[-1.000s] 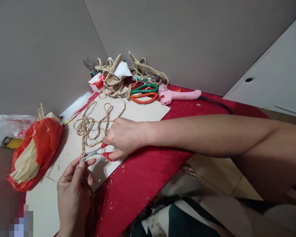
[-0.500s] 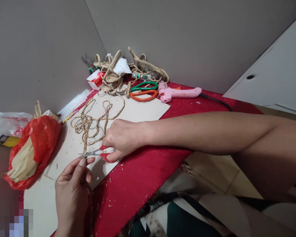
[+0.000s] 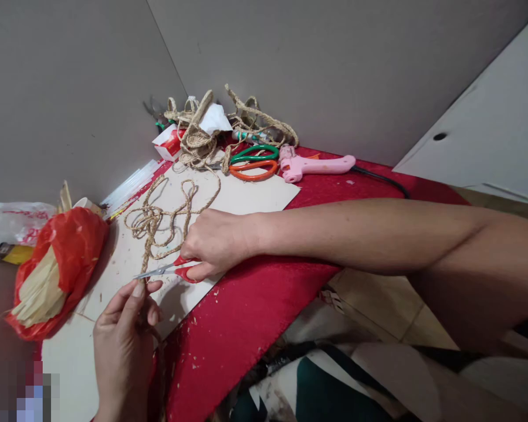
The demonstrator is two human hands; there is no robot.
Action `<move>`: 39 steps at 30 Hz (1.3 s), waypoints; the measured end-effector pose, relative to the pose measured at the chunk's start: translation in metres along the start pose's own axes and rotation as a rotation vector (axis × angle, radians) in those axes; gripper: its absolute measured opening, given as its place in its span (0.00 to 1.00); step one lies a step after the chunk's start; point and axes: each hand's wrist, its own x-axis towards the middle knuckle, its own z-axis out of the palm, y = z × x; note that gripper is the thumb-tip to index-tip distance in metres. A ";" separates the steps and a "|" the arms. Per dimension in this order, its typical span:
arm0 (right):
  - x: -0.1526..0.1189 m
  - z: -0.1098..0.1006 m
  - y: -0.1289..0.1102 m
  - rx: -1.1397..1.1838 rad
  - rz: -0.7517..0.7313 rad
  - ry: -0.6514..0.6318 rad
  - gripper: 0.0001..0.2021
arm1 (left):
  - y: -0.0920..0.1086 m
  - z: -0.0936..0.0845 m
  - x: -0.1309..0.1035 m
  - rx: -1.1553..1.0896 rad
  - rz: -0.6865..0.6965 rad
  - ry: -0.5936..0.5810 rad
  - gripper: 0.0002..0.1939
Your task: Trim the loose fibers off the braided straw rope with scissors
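My right hand is closed round the red handles of a small pair of scissors, its blades pointing left. Those blades lie at a braided straw cord, just above the fingertips of my left hand. Between thumb and fingers my left hand pinches this cord, and a length of it hangs down past the wrist. The rest of the cord lies in loose loops on a white board. Whether the blades are fully closed is too small to tell.
Behind lie a heap of braided cord, scissors with green and orange handles and a pink glue gun. At left, a red plastic bag holds pale straw strips, near clear sticks. Red cloth covers the table.
The scissors and my left hand have shifted slightly left and the blades now cross the cord a little more level. Both hands keep their grip.
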 end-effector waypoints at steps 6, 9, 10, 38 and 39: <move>-0.001 0.005 0.007 -0.063 0.032 0.138 0.21 | 0.007 -0.007 0.004 -0.201 -0.033 -0.037 0.08; 0.000 0.009 0.008 -0.139 0.022 0.151 0.22 | 0.010 -0.008 0.004 -0.258 -0.091 -0.090 0.12; 0.001 0.010 0.008 -0.157 0.021 0.151 0.22 | 0.010 -0.008 0.004 -0.266 -0.107 -0.109 0.13; 0.003 0.003 0.011 -0.004 0.200 0.202 0.19 | 0.011 -0.007 -0.003 -0.270 -0.192 -0.215 0.18; 0.003 0.003 0.010 0.000 0.178 0.185 0.19 | 0.012 -0.006 -0.003 -0.277 -0.200 -0.214 0.18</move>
